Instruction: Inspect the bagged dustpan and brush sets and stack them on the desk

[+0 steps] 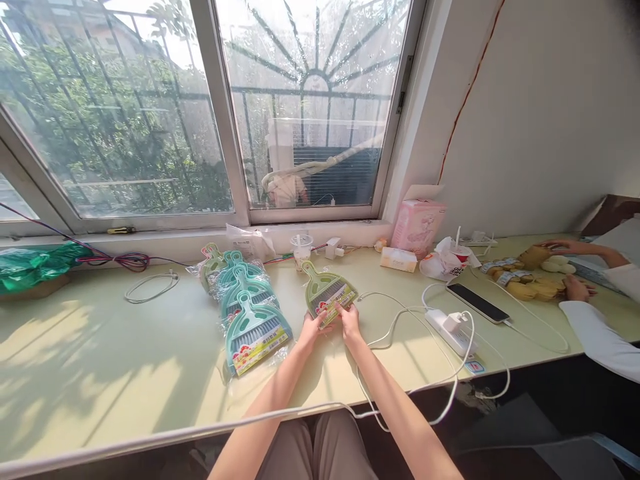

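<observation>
Both my hands hold a small green dustpan and brush set (323, 283) just above the table, its handle pointing away from me. My left hand (313, 328) grips the lower left edge, and my right hand (349, 317) grips the lower right. A printed label (336, 305) runs along the near edge, partly covered by my fingers. To the left lies an overlapping row of teal dustpan and brush sets (255, 327) in clear plastic wrap, with a green set (213, 255) at its far end.
White cables (395, 320) run right of my hands to a power strip (450, 333); one crosses over my forearms. A phone (477, 303), tissue pack (399, 260), pink box (419, 225) and lidded cup (301, 248) stand around. At right, another person's hands (577, 290) touch yellow-brown bundles (530, 288).
</observation>
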### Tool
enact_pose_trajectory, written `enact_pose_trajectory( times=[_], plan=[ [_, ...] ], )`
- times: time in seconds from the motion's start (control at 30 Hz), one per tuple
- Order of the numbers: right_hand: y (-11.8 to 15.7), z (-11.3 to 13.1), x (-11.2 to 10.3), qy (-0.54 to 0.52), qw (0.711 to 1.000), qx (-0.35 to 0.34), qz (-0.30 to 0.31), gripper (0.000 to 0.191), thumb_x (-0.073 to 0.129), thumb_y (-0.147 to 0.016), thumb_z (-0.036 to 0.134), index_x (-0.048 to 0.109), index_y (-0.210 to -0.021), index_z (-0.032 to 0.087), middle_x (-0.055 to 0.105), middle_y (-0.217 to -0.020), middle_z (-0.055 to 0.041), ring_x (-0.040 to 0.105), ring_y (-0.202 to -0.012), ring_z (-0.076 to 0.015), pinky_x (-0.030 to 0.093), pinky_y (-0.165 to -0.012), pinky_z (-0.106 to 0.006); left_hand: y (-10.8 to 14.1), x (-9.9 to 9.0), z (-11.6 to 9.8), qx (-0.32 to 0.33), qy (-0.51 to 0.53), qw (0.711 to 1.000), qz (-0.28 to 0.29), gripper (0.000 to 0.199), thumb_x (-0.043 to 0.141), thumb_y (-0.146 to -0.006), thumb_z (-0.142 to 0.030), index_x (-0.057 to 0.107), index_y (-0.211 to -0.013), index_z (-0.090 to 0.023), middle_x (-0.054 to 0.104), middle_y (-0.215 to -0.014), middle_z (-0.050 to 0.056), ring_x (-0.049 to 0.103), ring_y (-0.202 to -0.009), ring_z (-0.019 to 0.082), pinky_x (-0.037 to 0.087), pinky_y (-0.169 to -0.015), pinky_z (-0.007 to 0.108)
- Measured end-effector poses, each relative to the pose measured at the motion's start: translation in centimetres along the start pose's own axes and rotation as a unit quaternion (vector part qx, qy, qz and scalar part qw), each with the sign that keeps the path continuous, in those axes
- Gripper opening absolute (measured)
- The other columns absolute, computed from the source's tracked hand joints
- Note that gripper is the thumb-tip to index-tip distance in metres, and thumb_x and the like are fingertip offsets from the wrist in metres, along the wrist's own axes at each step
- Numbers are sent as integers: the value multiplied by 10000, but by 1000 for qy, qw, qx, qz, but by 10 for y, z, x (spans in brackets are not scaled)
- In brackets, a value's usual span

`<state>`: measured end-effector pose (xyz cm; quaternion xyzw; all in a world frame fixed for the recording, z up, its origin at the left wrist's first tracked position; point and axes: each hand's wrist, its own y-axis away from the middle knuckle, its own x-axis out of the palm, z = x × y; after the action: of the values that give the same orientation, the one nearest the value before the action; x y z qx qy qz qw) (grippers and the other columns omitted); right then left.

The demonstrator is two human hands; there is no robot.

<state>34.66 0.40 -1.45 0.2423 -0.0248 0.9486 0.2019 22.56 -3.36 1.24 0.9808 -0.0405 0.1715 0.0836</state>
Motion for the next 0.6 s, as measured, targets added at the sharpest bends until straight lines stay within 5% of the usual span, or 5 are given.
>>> enact_pose_trajectory(
  times=[0.13,0.37,0.6],
  plan=[
    [-1,-4,-1,-16,1000,9,-3,375,818,-537,325,623,-841,226,751,-851,-23,714,-773,-213,607,-644,-318,0,0,-2,15,-22,1000,14,579,758,-792,-368,522,-1269,-138,699,-1146,166,719,-672,197,618,-654,334],
    [0,-2,-1,-27,998,45,48,397,850,-539,350,611,-830,224,756,-849,-32,728,-787,-233,616,-707,-341,-3,-4,-6,51,-33,998,10,613,785,-743,-365,532,-1244,-118,669,-1202,191,716,-874,267,627,-662,355],
    [2,14,4,-23,988,120,94,322,748,-753,420,628,-962,206,760,-831,-61,738,-827,-258,621,-719,-365,-5,-8,-12,50,-16,999,-15,556,782,-713,-290,558,-1186,-103,685,-1151,195,709,-761,235,619,-612,353]
  ],
)
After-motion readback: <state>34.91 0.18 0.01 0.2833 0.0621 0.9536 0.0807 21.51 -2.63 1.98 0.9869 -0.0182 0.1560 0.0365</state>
